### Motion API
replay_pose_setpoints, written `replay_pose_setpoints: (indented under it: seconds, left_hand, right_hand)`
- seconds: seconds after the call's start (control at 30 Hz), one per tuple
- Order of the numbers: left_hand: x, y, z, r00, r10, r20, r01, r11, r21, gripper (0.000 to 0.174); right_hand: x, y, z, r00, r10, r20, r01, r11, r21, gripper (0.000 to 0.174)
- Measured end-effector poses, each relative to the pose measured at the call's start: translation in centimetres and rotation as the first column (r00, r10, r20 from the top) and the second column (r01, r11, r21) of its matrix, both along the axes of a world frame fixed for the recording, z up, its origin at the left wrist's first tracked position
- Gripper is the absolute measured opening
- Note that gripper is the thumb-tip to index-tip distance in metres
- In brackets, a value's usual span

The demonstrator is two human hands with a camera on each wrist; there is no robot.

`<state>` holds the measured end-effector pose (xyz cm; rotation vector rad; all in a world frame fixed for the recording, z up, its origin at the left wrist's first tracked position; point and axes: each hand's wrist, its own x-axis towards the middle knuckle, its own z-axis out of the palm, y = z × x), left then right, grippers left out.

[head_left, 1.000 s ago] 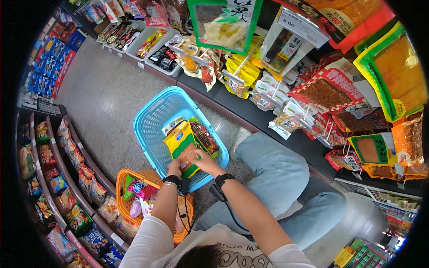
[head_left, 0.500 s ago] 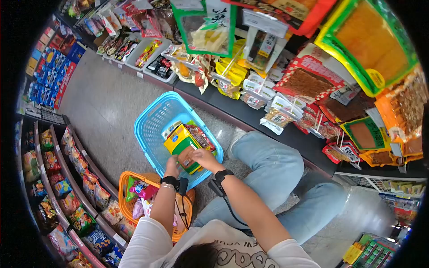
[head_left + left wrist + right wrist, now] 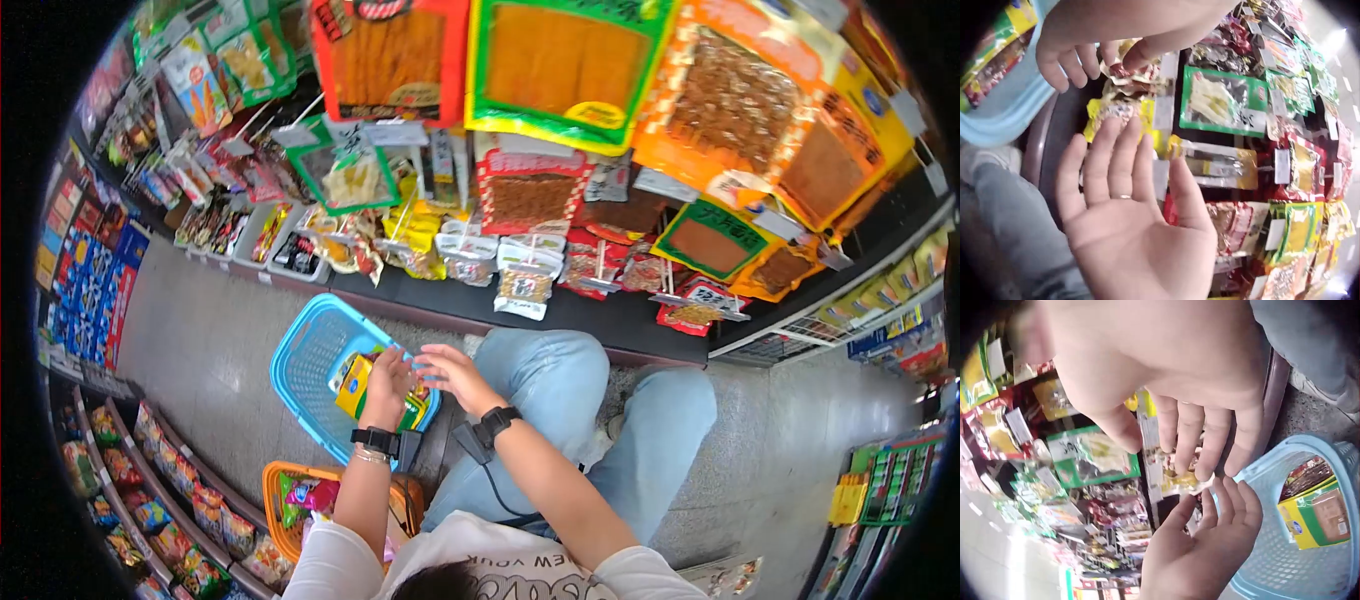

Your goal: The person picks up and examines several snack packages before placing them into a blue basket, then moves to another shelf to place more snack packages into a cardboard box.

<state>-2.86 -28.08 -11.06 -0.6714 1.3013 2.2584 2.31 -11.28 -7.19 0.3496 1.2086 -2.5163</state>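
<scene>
Both bare hands are raised near the front end of a blue plastic basket (image 3: 292, 400), with nothing in them. My left hand (image 3: 385, 390) overlaps the basket in the head view, its fingers loosely spread. Close beside it is my right hand (image 3: 455, 375), fingers extended; in the left wrist view this right hand (image 3: 1138, 231) shows its bare palm and a ring. In the basket lies a yellow and green flat food packet (image 3: 1319, 515), against a packet of dark reddish food (image 3: 1305, 475). The hands partly hide these packets in the head view.
An orange basket (image 3: 275, 510) of snack bags stands beside the left forearm. Ahead, a dark shelf base (image 3: 430, 295) runs below hanging food packets (image 3: 570, 75). A curved snack rack (image 3: 160, 480) is at left. The person's jeans-clad legs (image 3: 545, 385) are close at right.
Earlier, both hands held the yellow and green packet in the blue basket. They have let go and risen off it. The head view has tilted up and turned right toward the hanging packets.
</scene>
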Motion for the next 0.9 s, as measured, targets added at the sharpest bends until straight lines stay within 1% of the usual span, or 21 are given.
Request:
replay_pose_setpoints:
  seconds: [0.13, 0.2, 0.23, 0.33, 0.37, 0.47, 0.57, 0.6, 0.7, 0.77, 0.8, 0.9]
  left_hand:
    - [0.5, 5.6, 4.1, 0.987, -0.134, -0.084, 0.132, 0.991, -0.027, 0.044]
    - [1.0, 7.6, 5.8, 0.974, -0.164, -0.156, 0.17, 0.985, 0.027, 0.044]
    - [0.9, 8.5, 6.3, 0.97, -0.179, -0.162, 0.187, 0.982, 0.035, 0.043]
    - [1.5, 11.0, 9.4, 0.952, -0.182, -0.246, 0.209, 0.974, 0.089, 0.039]
    - [1.6, 11.9, 10.5, 0.939, -0.192, -0.285, 0.223, 0.971, 0.083, 0.037]
    - [1.9, 14.6, 15.2, 0.899, -0.183, -0.399, 0.219, 0.975, 0.047, 0.037]
    - [0.8, 16.9, 18.6, 0.801, -0.216, -0.558, 0.213, 0.974, -0.072, 0.04]
    - [0.3, 17.5, 19.7, 0.762, -0.229, -0.606, 0.203, 0.973, -0.112, 0.041]
    - [-1.0, 19.0, 24.4, 0.657, -0.165, -0.735, 0.109, 0.986, -0.123, 0.042]
    - [-2.8, 19.7, 26.5, 0.574, -0.099, -0.813, 0.047, 0.995, -0.088, 0.045]
    - [-3.6, 20.0, 27.5, 0.53, -0.066, -0.846, 0.018, 0.998, -0.067, 0.046]
    - [-5.5, 20.5, 30.7, 0.334, -0.112, -0.936, -0.042, 0.99, -0.134, 0.052]
  right_hand:
    - [1.8, 2.7, 1.2, 0.989, -0.139, -0.05, 0.126, 0.97, -0.21, 0.034]
    - [2.6, 3.6, 1.9, 0.981, -0.18, -0.07, 0.153, 0.947, -0.284, 0.035]
    - [3.0, 4.1, 2.3, 0.977, -0.2, -0.073, 0.17, 0.938, -0.303, 0.036]
    - [4.7, 6.3, 4.5, 0.951, -0.256, -0.174, 0.172, 0.904, -0.393, 0.037]
    - [5.2, 7.3, 4.9, 0.938, -0.293, -0.186, 0.197, 0.89, -0.41, 0.038]
    - [6.0, 10.6, 7.5, 0.865, -0.411, -0.287, 0.302, 0.885, -0.355, 0.039]
    - [5.8, 13.7, 12.5, 0.763, -0.475, -0.439, 0.417, 0.88, -0.229, 0.039]
    - [5.4, 14.5, 14.0, 0.718, -0.477, -0.507, 0.445, 0.874, -0.193, 0.038]
    - [4.5, 16.6, 19.7, 0.598, -0.454, -0.66, 0.528, 0.843, -0.102, 0.038]
    - [3.4, 17.8, 22.2, 0.523, -0.419, -0.742, 0.619, 0.785, -0.007, 0.039]
    - [3.0, 18.4, 23.5, 0.519, -0.386, -0.762, 0.669, 0.739, 0.082, 0.04]
    - [0.9, 19.6, 25.3, 0.429, -0.378, -0.821, 0.742, 0.665, 0.082, 0.047]
